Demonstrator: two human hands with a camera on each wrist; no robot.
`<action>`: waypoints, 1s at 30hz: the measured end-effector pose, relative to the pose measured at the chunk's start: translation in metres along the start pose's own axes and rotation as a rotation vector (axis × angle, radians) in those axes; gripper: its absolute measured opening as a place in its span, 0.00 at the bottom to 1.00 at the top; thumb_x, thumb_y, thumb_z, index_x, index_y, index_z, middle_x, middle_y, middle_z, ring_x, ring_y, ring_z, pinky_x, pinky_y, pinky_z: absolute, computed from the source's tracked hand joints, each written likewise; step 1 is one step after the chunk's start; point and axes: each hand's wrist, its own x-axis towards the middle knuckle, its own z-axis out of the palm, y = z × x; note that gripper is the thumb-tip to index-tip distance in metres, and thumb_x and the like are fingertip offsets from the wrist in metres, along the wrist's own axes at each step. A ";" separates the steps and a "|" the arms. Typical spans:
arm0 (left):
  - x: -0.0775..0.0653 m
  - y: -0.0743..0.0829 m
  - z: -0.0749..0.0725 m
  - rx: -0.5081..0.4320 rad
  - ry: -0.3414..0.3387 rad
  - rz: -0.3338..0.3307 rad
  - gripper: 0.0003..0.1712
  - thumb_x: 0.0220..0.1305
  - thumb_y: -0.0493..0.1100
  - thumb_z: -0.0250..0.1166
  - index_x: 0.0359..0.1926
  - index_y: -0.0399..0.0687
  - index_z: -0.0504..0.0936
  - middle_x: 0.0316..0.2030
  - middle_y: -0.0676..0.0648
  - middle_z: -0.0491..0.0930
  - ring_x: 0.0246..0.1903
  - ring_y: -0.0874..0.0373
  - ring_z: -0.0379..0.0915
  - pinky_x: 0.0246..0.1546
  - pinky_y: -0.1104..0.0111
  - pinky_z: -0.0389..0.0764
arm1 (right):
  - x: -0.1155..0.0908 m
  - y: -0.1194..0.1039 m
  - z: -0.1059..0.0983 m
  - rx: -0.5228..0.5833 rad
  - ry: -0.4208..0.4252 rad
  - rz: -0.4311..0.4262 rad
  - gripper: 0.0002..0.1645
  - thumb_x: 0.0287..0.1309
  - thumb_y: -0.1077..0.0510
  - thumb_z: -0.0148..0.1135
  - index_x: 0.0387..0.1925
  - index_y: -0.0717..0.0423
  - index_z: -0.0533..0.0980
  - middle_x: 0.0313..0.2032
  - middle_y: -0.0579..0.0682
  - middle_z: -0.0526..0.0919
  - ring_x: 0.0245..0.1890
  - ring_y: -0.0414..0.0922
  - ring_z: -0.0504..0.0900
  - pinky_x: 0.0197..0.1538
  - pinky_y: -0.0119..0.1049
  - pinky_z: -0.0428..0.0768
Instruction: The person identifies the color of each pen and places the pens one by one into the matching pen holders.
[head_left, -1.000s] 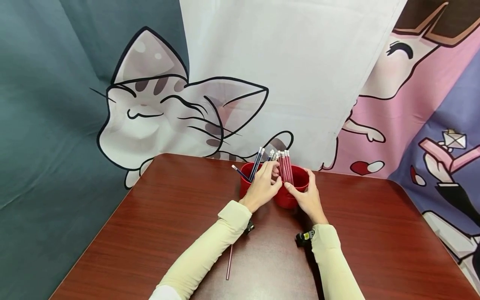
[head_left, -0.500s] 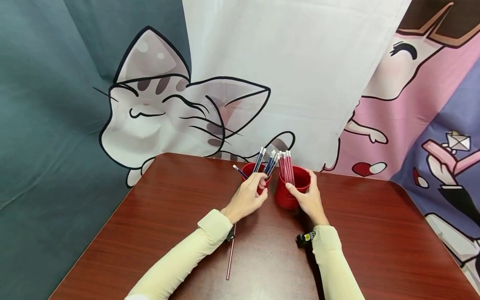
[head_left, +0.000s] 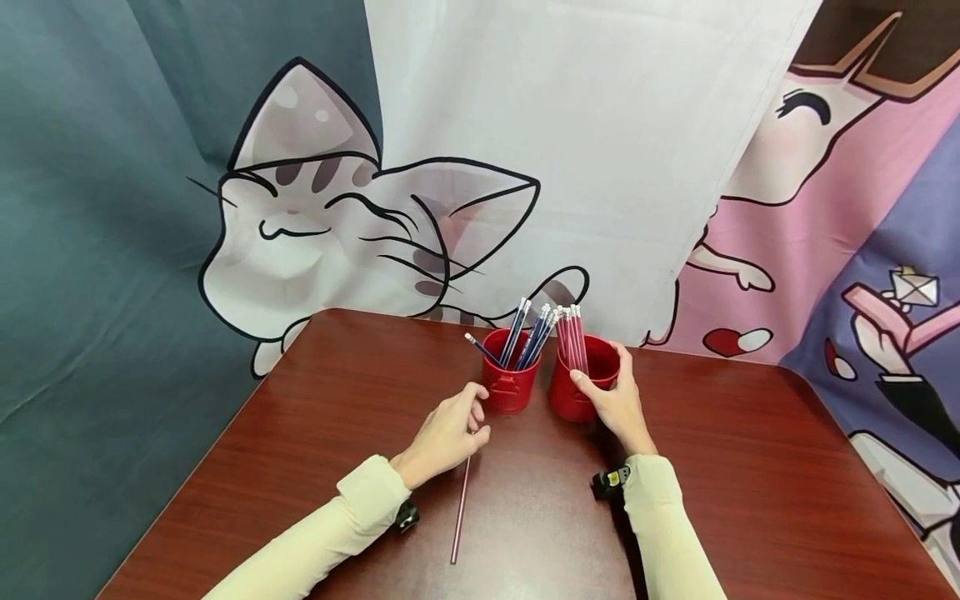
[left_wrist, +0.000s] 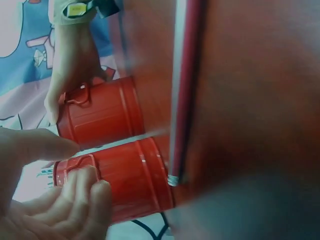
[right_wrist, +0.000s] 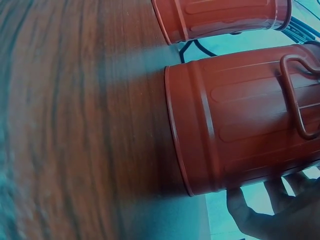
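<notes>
My left hand (head_left: 446, 435) is over the far end of a pink pencil (head_left: 460, 517) lying on the table. In the left wrist view its fingers bend loosely and hold nothing; the pencil (left_wrist: 184, 85) is apart from them. My right hand (head_left: 621, 407) grips the right red bucket (head_left: 567, 402), thumb at the near rim and fingers round the outer side. Several pink pencils (head_left: 572, 340) lean inside that bucket, white erasers up. Beside it, the left red bucket (head_left: 512, 398) holds several dark blue pencils (head_left: 534, 337), one tilted far left.
Both buckets stand near the back of the reddish-brown wooden table (head_left: 315, 400), with a narrow gap between them. A printed cloth (head_left: 600, 150) with cartoon figures hangs behind the table's far edge.
My left hand has come away from the pink pencils, passing the left bucket, leftward and nearer to me, to the loose pencil. My right hand has stayed on the right bucket.
</notes>
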 end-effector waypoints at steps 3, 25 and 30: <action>-0.010 -0.004 -0.001 0.081 -0.055 -0.075 0.20 0.49 0.41 0.66 0.44 0.49 0.69 0.28 0.52 0.75 0.26 0.63 0.71 0.24 0.72 0.70 | 0.004 0.010 0.000 -0.006 0.007 0.002 0.46 0.48 0.48 0.68 0.65 0.45 0.53 0.57 0.51 0.69 0.54 0.49 0.69 0.51 0.36 0.73; -0.030 0.000 0.017 0.229 -0.152 -0.194 0.13 0.40 0.35 0.63 0.14 0.47 0.65 0.12 0.53 0.63 0.14 0.59 0.58 0.13 0.68 0.64 | 0.003 0.019 0.004 -0.032 0.039 -0.009 0.46 0.48 0.45 0.67 0.64 0.41 0.53 0.56 0.49 0.70 0.53 0.46 0.70 0.52 0.43 0.72; -0.031 0.001 0.017 0.191 -0.140 -0.197 0.15 0.39 0.34 0.63 0.13 0.47 0.64 0.12 0.53 0.61 0.13 0.60 0.56 0.13 0.69 0.63 | 0.002 0.018 0.003 -0.030 0.037 0.011 0.46 0.48 0.45 0.68 0.64 0.40 0.53 0.57 0.48 0.69 0.53 0.45 0.69 0.52 0.43 0.72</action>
